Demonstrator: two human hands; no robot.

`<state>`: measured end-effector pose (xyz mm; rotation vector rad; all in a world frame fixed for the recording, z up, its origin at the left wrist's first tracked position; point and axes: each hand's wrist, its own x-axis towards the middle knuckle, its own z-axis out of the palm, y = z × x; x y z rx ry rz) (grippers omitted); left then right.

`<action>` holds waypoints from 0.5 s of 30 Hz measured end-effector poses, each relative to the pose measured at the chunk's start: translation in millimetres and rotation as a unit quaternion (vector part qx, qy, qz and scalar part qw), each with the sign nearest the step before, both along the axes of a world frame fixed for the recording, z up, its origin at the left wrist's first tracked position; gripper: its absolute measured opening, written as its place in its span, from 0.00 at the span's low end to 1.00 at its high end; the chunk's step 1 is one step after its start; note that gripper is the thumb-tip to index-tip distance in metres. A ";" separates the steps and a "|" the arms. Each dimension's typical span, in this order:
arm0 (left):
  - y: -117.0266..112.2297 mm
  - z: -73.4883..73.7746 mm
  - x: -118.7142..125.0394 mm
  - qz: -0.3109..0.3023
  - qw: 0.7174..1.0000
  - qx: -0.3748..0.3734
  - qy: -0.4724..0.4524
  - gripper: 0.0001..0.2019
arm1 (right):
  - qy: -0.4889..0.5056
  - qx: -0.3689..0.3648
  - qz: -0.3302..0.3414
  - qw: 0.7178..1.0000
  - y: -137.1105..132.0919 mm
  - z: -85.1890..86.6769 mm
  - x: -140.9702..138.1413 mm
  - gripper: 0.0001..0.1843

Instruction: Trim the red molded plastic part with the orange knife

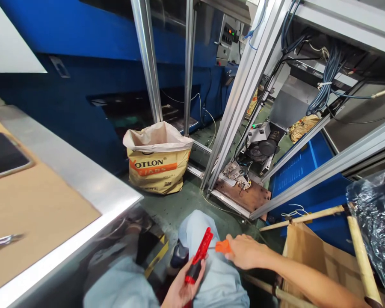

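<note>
My left hand is low in the middle of the head view, closed around a red and black tool that points up and to the right over my knee. My right hand comes in from the right and grips an orange handle, whose tip meets the red tool. Both hands are above my light blue trousers.
A steel-edged table with a cardboard sheet and pliers is at left. A tan open sack stands on the green floor. An aluminium frame with cables and a blue machine lie ahead. A cardboard box is at right.
</note>
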<state>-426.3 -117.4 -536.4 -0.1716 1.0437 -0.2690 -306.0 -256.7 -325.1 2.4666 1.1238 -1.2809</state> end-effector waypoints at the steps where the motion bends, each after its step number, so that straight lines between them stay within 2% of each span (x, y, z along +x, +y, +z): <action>1: -0.2 1.0 -0.3 -0.011 1.000 0.004 -0.002 0.11 | 0.005 0.001 0.001 1.000 0.3 -0.1 -0.7 0.30; 4: 0.5 5.8 -1.3 -0.040 0.999 0.015 -0.009 0.13 | 0.027 -0.005 0.004 1.000 2.2 -2.5 5.0 0.28; 8: 3.3 11.4 0.0 -0.050 0.998 0.031 -0.027 0.12 | -0.032 -0.005 -0.035 0.999 6.2 -10.2 23.9 0.27; 10: 3.0 12.0 1.5 -0.058 0.997 0.044 -0.033 0.10 | -0.013 -0.009 -0.024 1.000 7.1 -12.8 28.8 0.26; 12: -0.5 11.3 2.9 -0.065 0.994 0.078 -0.035 0.09 | 0.004 -0.012 -0.011 1.000 6.3 -11.8 28.5 0.27; 15: -11.3 8.5 4.5 -0.083 0.981 0.174 -0.034 0.08 | -0.008 -0.011 -0.010 1.000 0.9 -3.5 22.0 0.30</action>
